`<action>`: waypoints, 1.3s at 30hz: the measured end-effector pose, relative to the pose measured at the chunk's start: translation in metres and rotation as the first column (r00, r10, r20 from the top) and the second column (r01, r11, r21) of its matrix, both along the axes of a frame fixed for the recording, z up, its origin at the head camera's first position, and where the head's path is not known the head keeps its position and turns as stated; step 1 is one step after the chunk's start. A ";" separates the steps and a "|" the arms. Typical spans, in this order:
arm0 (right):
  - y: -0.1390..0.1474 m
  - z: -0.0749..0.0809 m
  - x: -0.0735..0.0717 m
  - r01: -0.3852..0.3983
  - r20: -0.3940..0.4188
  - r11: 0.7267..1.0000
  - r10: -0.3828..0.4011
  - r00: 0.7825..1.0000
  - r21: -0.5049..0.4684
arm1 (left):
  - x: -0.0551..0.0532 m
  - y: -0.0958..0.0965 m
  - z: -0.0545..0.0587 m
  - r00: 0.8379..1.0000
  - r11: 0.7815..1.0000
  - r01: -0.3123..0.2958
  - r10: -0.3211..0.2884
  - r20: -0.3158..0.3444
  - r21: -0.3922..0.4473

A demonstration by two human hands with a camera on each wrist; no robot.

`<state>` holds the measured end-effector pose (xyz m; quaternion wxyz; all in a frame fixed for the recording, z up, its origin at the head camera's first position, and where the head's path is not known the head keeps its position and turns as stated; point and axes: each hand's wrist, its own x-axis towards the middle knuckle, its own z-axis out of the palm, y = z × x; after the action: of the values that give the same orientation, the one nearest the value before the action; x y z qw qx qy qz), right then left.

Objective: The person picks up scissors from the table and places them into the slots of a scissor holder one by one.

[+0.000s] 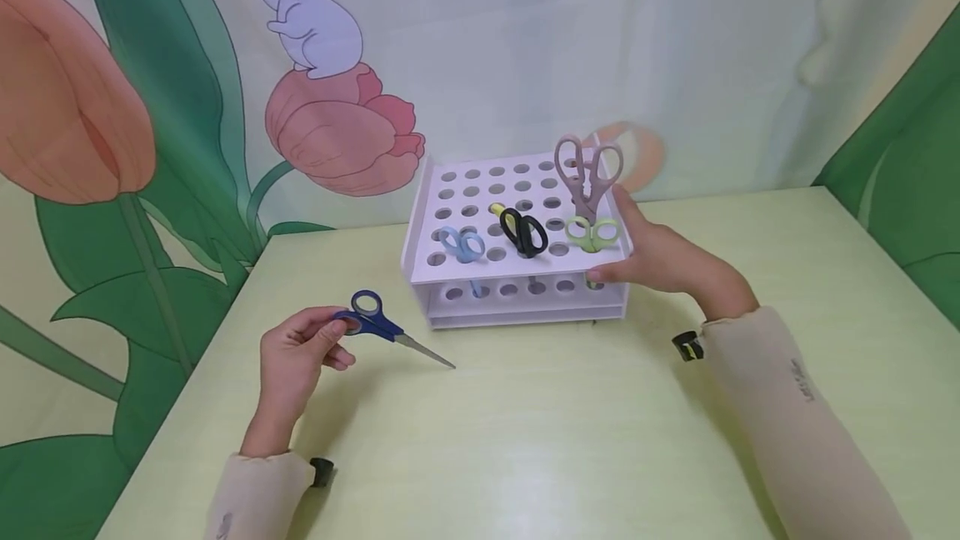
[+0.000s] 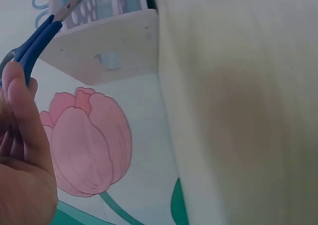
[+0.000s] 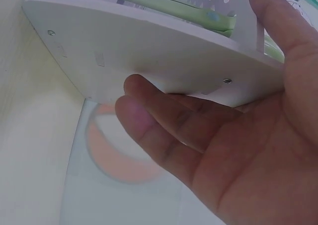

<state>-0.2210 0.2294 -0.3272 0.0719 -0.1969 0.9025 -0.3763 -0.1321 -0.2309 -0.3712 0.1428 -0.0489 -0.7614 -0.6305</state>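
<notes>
A pair of blue-handled scissors [image 1: 378,325] is pinched at one finger loop by my left hand [image 1: 296,357], above the table and left of the rack. Its metal blades point right and down. In the left wrist view, the blue scissors [image 2: 37,43] rise from the thumb and fingers. A white perforated rack [image 1: 517,273] stands at the back of the table. My right hand [image 1: 660,252] holds its right side, the thumb at the front edge and the fingers along the side panel [image 3: 164,61]. Upright in the rack holes are mauve scissors [image 1: 587,205] and light green scissors [image 1: 592,237].
Also standing in the rack are black-handled scissors [image 1: 525,236], light blue scissors [image 1: 462,247] and a yellow-handled tool [image 1: 500,212] partly behind the black ones. The pale table [image 1: 495,448] meets a printed curtain [image 1: 510,48] behind the rack.
</notes>
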 end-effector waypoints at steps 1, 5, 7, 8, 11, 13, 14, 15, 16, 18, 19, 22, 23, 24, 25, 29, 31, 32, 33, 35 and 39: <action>0.000 0.000 0.000 0.004 0.005 1.000 -0.004 1.000 -0.005 | 0.000 0.001 0.003 1.000 1.000 -0.023 0.023 -0.010 -0.017; -0.001 -0.001 -0.001 0.009 0.017 0.999 -0.009 1.000 -0.038 | -0.001 0.003 0.014 0.996 0.996 -0.076 0.075 -0.038 -0.034; -0.001 -0.002 -0.002 0.006 0.016 0.999 -0.005 1.000 -0.054 | -0.003 0.005 0.018 0.994 0.995 -0.095 0.092 -0.054 -0.039; -0.002 -0.003 -0.002 0.000 0.014 0.998 0.001 1.000 -0.059 | -0.005 0.005 0.020 0.993 0.994 -0.101 0.099 -0.059 -0.034; -0.003 -0.002 -0.002 -0.011 0.012 0.999 0.012 1.000 -0.052 | -0.007 0.007 0.024 0.991 0.993 -0.115 0.112 -0.078 -0.030; -0.003 -0.001 -0.002 -0.013 0.012 0.999 0.014 1.000 -0.043 | -0.009 0.010 0.028 0.990 0.992 -0.118 0.114 -0.085 -0.039; -0.003 0.000 -0.001 -0.013 0.015 0.999 0.014 1.000 -0.039 | -0.010 0.012 0.031 0.990 0.992 -0.117 0.112 -0.090 -0.044; -0.003 0.000 -0.002 -0.008 0.015 0.999 0.008 1.000 -0.034 | -0.011 0.013 0.033 0.989 0.992 -0.116 0.111 -0.097 -0.050; -0.002 0.000 -0.002 -0.002 0.015 0.999 0.003 1.000 -0.032 | -0.013 0.015 0.036 0.989 0.991 -0.118 0.111 -0.100 -0.059; -0.001 0.000 -0.001 0.001 0.017 0.999 -0.001 1.000 -0.033 | -0.015 0.018 0.042 0.987 0.991 -0.119 0.112 -0.116 -0.057; 0.000 0.000 -0.001 0.001 0.022 0.999 0.000 1.000 -0.034 | -0.016 0.019 0.044 0.985 0.991 -0.122 0.114 -0.127 -0.053; 0.000 0.000 0.000 0.002 0.033 0.999 -0.001 0.999 -0.036 | -0.020 0.021 0.051 0.980 0.993 -0.115 0.113 -0.162 -0.007; 0.000 0.000 0.001 -0.001 0.037 0.999 0.002 0.999 -0.037 | -0.021 0.021 0.053 0.979 0.994 -0.110 0.111 -0.172 0.012; 0.000 0.000 0.001 0.001 0.041 0.999 0.000 0.999 -0.036 | -0.023 0.022 0.055 0.977 0.994 -0.108 0.110 -0.184 0.024; 0.000 0.000 0.001 0.003 0.043 0.999 -0.002 0.999 -0.035 | -0.024 0.022 0.057 0.974 0.994 -0.107 0.111 -0.195 0.029; 0.002 -0.001 0.001 0.005 0.040 0.999 -0.003 0.999 -0.032 | -0.028 0.026 0.067 0.965 0.994 -0.105 0.110 -0.237 0.033; 0.003 -0.002 0.001 0.006 0.034 0.999 -0.005 0.999 -0.033 | -0.029 0.028 0.071 0.961 0.994 -0.105 0.110 -0.256 0.031; 0.003 -0.002 0.000 0.006 0.031 0.999 -0.005 0.999 -0.034 | -0.030 0.029 0.072 0.959 0.994 -0.105 0.109 -0.262 0.030; 0.003 -0.002 0.000 0.005 0.029 0.999 -0.004 1.000 -0.035 | -0.031 0.030 0.074 0.958 0.994 -0.104 0.108 -0.267 0.031; 0.003 -0.002 0.000 -0.003 0.021 0.999 0.004 1.000 -0.039 | -0.032 0.032 0.076 0.955 0.994 -0.111 0.112 -0.275 0.019; 0.002 -0.003 0.000 -0.010 0.020 0.999 0.011 1.000 -0.040 | -0.036 0.036 0.080 0.952 0.992 -0.123 0.114 -0.284 -0.014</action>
<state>-0.2210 0.2315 -0.3298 0.0790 -0.1991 0.8930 -0.3958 -0.1676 -0.1954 -0.2913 0.2867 -0.0950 -0.7446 -0.5953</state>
